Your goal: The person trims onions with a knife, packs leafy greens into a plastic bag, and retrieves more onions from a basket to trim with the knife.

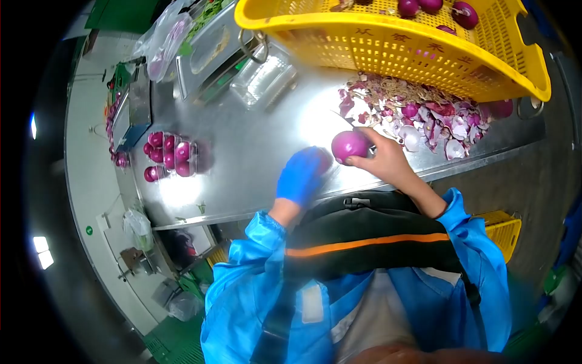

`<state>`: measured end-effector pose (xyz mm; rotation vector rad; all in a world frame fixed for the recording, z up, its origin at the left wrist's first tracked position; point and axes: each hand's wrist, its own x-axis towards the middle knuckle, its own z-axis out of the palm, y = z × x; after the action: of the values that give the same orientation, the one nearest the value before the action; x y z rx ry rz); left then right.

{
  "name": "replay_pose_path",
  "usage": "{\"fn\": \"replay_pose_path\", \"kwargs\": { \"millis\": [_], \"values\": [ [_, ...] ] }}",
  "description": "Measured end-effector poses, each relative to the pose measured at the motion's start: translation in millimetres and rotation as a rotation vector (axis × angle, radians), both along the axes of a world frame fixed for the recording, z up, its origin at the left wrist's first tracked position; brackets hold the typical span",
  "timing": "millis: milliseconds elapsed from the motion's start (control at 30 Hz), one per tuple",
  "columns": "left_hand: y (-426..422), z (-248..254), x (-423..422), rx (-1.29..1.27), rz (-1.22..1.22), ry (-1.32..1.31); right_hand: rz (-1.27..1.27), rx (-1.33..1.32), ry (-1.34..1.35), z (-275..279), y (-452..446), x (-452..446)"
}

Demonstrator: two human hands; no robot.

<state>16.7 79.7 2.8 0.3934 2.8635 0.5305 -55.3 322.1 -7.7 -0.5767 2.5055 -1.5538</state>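
Observation:
My right hand (388, 159), bare, has its thumb and fingers closed around a peeled red onion (350, 146) above the metal table. A thin dark sliver sticks out just beyond the onion; I cannot make out whether it is a blade. To the left of the onion, my left hand (301, 176) wears a blue glove and is smeared by motion, so its fingers do not show clearly. A dull reddish patch shows by its fingertips, too blurred to name. Beyond my right hand lies a heap of onion skins and root trimmings (445, 124).
A yellow plastic crate (388, 45) holding several red onions stands at the far right of the metal table (242, 158). Clear packs of red onions (171, 155) sit at the left. Behind them are an empty clear tray (265, 76) and a scale-like metal device (209, 51).

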Motion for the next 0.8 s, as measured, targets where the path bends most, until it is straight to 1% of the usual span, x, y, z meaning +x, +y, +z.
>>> {"fn": "replay_pose_path", "kwargs": {
  "millis": [33,67,100,133,167,233,267,300,333,367,400,433,467,500,567,633,667,700,767,800],
  "values": [
    [-2.0,1.0,7.3,0.035,0.013,0.038,0.007,0.098,0.089,-2.8,-10.1,2.8],
    [-3.4,2.4,12.7,0.085,0.03,0.007,0.015,0.195,0.181,-11.5,-20.4,6.1],
    [-0.1,14.7,13.9,0.135,0.046,-0.023,0.023,0.29,0.275,-15.1,-30.8,8.9],
    [-2.1,15.7,18.5,0.171,0.078,-0.009,0.068,0.478,0.273,-17.2,-40.0,13.1],
    [-4.1,16.7,23.0,0.207,0.109,0.006,0.093,0.473,0.257,-18.0,-43.5,14.9],
    [-14.9,-1.5,37.7,0.248,0.206,0.124,0.145,0.467,0.224,-20.2,-46.5,15.5],
    [-20.4,-9.8,41.9,0.176,0.268,0.219,0.111,0.389,0.229,-28.2,-42.5,14.2],
    [-26.4,-17.5,43.4,0.102,0.328,0.31,0.041,0.264,0.295,-34.2,-37.2,11.5],
    [-32.2,-28.1,44.3,0.026,0.388,0.401,-0.017,0.285,0.212,-38.1,-32.0,6.3],
    [-39.3,-53.0,48.1,0.202,0.502,0.255,-0.075,0.307,0.131,-40.5,-27.8,1.9],
    [-46.8,-85.9,52.3,0.379,0.609,0.109,-0.024,0.363,-0.045,-38.6,-26.1,-0.7],
    [-47.1,-88.2,45.9,0.559,0.707,-0.033,0.025,0.418,-0.215,-36.2,-25.0,-4.7],
    [-45.4,-88.6,42.2,0.745,0.837,-0.17,0.074,0.324,-0.282,-52.6,-23.1,-2.8],
    [-48.8,-96.6,39.7,0.619,0.725,-0.103,0.135,0.168,-0.428,-54.3,-30.0,-4.9],
    [-70.4,-121.3,38.5,0.344,0.523,0.029,0.086,0.17,-0.372,-58.0,-42.1,-1.1],
    [-98.4,-127.5,39.7,0.327,0.54,0.078,0.111,0.082,-0.42,-56.6,-56.9,-4.3],
    [-111.6,-128.8,40.4,0.32,0.544,0.098,0.129,0.064,-0.509,-50.4,-65.7,-5.6],
    [-126.6,-122.5,40.3,0.288,0.573,0.076,0.166,0.111,-0.357,-71.0,-72.3,-4.4],
    [-163.2,-105.3,42.7,0.226,0.615,0.025,0.185,0.148,-0.331,-75.1,-88.8,-4.7],
    [-181.0,-101.6,45.2,0.246,0.594,0.22,0.2,0.198,-0.273,-83.8,-94.4,-6.0]
  ]
}}
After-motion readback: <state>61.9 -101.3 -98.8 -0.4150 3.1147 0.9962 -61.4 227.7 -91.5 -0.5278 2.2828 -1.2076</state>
